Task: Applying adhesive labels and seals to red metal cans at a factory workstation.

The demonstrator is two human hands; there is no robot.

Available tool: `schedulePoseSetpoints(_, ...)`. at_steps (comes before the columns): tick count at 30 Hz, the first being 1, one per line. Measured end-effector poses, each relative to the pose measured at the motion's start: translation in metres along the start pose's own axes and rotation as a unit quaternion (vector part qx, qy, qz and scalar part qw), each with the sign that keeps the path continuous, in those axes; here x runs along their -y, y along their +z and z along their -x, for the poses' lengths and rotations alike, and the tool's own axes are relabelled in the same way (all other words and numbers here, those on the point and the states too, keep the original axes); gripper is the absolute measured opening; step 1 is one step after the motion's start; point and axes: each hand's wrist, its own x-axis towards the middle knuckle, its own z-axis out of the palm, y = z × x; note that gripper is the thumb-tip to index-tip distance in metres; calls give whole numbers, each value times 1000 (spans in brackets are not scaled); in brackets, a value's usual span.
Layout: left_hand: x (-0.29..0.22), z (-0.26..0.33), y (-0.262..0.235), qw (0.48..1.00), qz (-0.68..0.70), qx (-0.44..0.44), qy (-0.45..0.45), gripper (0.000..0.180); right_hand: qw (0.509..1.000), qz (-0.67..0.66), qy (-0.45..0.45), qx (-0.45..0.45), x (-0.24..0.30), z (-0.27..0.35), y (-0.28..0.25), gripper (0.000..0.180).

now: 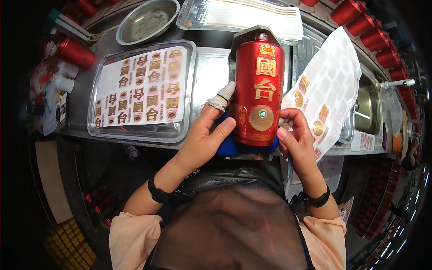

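A red bottle (259,96) with raised gold characters and a round gold emblem lies face up in front of me, its neck pointing away. Under it shows blue cloth (226,143), and a grey angular holder (245,38) is around its far end. My left hand (208,131) grips the bottle's lower left side with the thumb, its index finger wearing a white cloth finger cover (221,97). At the bottle's lower right edge, my right hand (297,137) has thumb and fingers pinched together; anything between them is hidden. Beside it lies a white backing sheet (335,72) with some gold stickers.
On the left, a metal tray (189,90) carries a sheet of gold and brown stickers (141,85). Behind stand a round metal bowl (147,22) and another tray with sheets (252,15). A red bottle (77,52) lies far left; several red bottles (360,27) line the right. A metal basin (369,105) is at right.
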Motion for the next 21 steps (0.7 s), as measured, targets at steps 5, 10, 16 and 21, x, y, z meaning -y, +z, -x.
schedulePoseSetpoints(5, 3, 2, 0, 994, -95, 17, 55, 80, 999, 36, -34, -9, -6, 2, 5, 52)
schedulePoseSetpoints(10, 2, 0, 4, 995, -91, 7, 49, 82, 996, 62, -57, -24, -8, 1, 7, 55)
schedulePoseSetpoints(16, 0, 2, 5, 995, -94, -6, 42, 87, 997, 62, -27, -37, 3, -1, 1, 46)
schedulePoseSetpoints(21, -11, -6, 17, 985, -167, -16, 47, 93, 979, -157, 14, -131, 16, -19, -43, 32)
